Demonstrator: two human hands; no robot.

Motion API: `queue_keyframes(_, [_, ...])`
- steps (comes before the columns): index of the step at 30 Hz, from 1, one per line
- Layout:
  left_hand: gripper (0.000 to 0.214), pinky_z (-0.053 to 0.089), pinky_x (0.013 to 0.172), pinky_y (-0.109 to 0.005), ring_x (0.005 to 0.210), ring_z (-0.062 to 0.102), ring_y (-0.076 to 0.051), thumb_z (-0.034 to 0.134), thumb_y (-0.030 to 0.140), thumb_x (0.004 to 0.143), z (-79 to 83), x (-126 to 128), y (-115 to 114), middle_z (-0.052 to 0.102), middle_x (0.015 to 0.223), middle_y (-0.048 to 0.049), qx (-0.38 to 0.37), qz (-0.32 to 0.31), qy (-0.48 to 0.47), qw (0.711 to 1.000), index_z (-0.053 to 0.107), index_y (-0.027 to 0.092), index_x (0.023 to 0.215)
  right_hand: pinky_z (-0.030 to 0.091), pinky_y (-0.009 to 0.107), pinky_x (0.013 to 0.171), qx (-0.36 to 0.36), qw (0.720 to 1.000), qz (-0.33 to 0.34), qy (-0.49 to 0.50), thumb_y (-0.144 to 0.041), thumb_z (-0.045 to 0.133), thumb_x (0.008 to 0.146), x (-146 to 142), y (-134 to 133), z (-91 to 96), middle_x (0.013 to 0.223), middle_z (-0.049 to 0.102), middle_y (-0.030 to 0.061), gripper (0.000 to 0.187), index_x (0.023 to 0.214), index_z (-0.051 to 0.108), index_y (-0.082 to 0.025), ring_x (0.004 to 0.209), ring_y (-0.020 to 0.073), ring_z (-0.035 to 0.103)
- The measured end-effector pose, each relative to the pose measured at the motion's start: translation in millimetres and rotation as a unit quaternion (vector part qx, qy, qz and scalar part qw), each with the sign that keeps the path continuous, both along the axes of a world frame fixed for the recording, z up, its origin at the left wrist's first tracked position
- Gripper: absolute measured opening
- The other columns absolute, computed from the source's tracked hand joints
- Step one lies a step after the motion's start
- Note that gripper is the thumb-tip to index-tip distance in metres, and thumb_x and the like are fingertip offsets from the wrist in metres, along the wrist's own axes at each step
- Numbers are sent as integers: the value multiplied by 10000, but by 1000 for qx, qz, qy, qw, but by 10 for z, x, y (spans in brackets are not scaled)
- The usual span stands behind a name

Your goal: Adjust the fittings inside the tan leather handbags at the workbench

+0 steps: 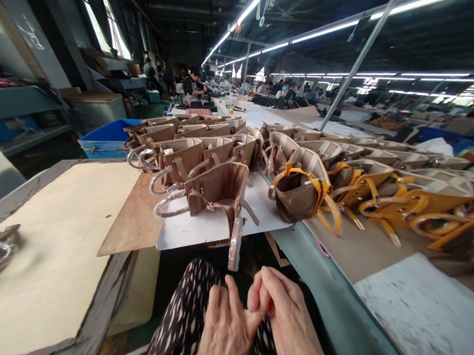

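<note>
My left hand (229,323) is above my lap with its back up. Its fingers are loosely bent and apart, with the thumb stretched towards the right hand. My right hand (293,321) is closed, its thumb and fingers pressed together around the tip of the left thumb. Anything small between them is hidden. Just beyond the hands, a brown handbag (216,192) stands open at the table edge. One plastic-wrapped handle (236,243) hangs over the edge towards my hands, without touching them.
Rows of brown handbags (183,157) stand behind it on white paper (179,232). Handbags with yellow trim (420,206) fill the right table. A blue bin (105,138) stands at the left, past a cream board (61,243). A person (194,86) works farther back.
</note>
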State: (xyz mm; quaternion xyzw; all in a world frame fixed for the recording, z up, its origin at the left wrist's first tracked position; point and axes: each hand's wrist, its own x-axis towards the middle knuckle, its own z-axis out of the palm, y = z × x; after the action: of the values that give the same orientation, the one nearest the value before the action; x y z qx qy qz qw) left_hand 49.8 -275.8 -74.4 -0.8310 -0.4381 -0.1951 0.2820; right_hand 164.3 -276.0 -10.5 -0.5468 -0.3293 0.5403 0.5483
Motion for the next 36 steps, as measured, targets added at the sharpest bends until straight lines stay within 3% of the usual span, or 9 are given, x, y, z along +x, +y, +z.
queue_keyframes(4, [747,415,863,-396,895,581,-216,485,183,826,-9,31,-28,613,1078,-121,-11,-6,-5,1000,81,214,1454,470,276,720,-5,1000,-12,4,-500,505,850,42,-81,-43,706,597,39,388,650,566,-173,709,170,560])
queue_keyframes(10, [713,391,891,-430,936,561,-228,492,214,820,-80,61,-42,585,1139,-125,-38,-11,-10,999,151,205,1446,447,351,894,-29,998,-42,-22,-546,521,819,75,-195,-18,933,665,109,451,1015,629,-155,969,256,590])
queue_keyframes(13, [699,387,890,-437,937,557,-231,492,206,820,-135,87,-56,593,1125,-125,-36,-20,-10,999,172,197,1441,437,286,877,-40,994,-25,-97,-529,532,813,67,-211,5,927,658,83,400,968,627,-173,951,228,587])
queue_keyframes(19, [695,403,831,-416,857,576,-234,482,220,833,-213,145,-61,631,1035,-166,-48,-41,8,998,151,129,1437,439,218,719,-35,982,12,-187,-536,369,877,13,-194,-73,743,556,5,369,813,527,-209,742,153,553])
queue_keyframes(23, [665,415,824,-420,888,589,-252,449,207,829,-247,185,-79,635,1019,-180,-38,-42,1,998,175,82,1422,435,219,664,-23,979,1,-201,-520,329,892,-26,-196,-125,683,488,-15,357,761,472,-220,672,140,510])
queue_keyframes(29, [596,444,807,-443,868,618,-249,431,216,834,-263,240,-133,644,1025,-155,-44,-30,3,999,257,124,1396,417,217,621,-39,976,-3,-212,-485,299,906,-30,-188,-130,642,450,-33,354,689,401,-225,613,126,469])
queue_keyframes(36, [605,446,815,-444,886,622,-256,429,228,851,-258,253,-151,647,1016,-159,-51,-35,13,998,222,121,1410,417,224,568,-47,981,-37,-186,-433,317,889,-24,-146,-79,580,438,-34,347,621,384,-222,551,124,457])
